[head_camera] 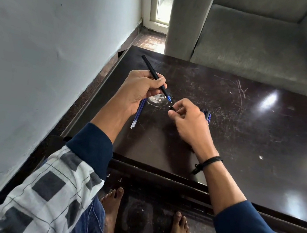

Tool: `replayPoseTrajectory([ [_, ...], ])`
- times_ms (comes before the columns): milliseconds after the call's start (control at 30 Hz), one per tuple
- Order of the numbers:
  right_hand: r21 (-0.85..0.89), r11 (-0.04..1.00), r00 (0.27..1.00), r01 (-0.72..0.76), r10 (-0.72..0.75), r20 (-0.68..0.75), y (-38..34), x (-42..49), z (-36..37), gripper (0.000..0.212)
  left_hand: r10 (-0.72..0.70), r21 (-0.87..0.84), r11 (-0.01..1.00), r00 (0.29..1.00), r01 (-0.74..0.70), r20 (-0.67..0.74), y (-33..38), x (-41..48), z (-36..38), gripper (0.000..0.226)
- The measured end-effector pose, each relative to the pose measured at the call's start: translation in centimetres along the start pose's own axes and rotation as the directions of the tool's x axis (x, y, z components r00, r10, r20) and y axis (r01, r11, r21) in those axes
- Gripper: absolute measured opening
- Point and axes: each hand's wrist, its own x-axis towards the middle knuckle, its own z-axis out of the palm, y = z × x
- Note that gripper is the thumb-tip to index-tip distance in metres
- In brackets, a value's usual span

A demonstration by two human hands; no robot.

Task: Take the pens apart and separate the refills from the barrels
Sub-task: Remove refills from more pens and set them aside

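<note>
My left hand [142, 89] grips a black pen barrel [151, 69] above the dark table [245, 129], slanted with its back end up and left. A blue refill tip [169, 98] sticks out of the barrel's lower end. My right hand [189, 121] is just right of that tip and pinches a small black tip piece [172, 108] between thumb and fingers. Two or three loose blue refills [138, 114] lie on the table under my left wrist. More pens [207, 115] lie behind my right hand, mostly hidden.
A white wall [49, 52] runs close along the table's left side. A grey sofa [257, 42] stands behind the far edge. My bare feet [112, 205] rest on the floor under the near edge. A whitish worn spot [157, 100] marks the tabletop.
</note>
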Motion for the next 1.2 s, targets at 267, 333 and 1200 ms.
replayPoseTrajectory([
  [267, 0.211, 0.975, 0.997, -0.075, 0.068, 0.038, -0.1, 0.3, 0.0, 0.014, 0.008, 0.025, 1.0, 1.0, -0.009, 0.003, -0.1, 0.1, 0.1, 0.007],
  [333, 0.222, 0.973, 0.997, -0.07, 0.067, 0.023, -0.1, 0.3, -0.1, 0.014, -0.001, 0.035, 0.999, 1.0, 0.0, 0.022, -0.2, 0.0, 0.3, 0.007],
  [1200, 0.22, 0.975, 0.987, 0.0, 0.035, -0.156, -0.5, -0.2, -0.7, 0.025, -0.003, 0.13, 0.992, 0.996, -0.009, 0.091, -2.2, -0.6, 2.7, 0.004],
])
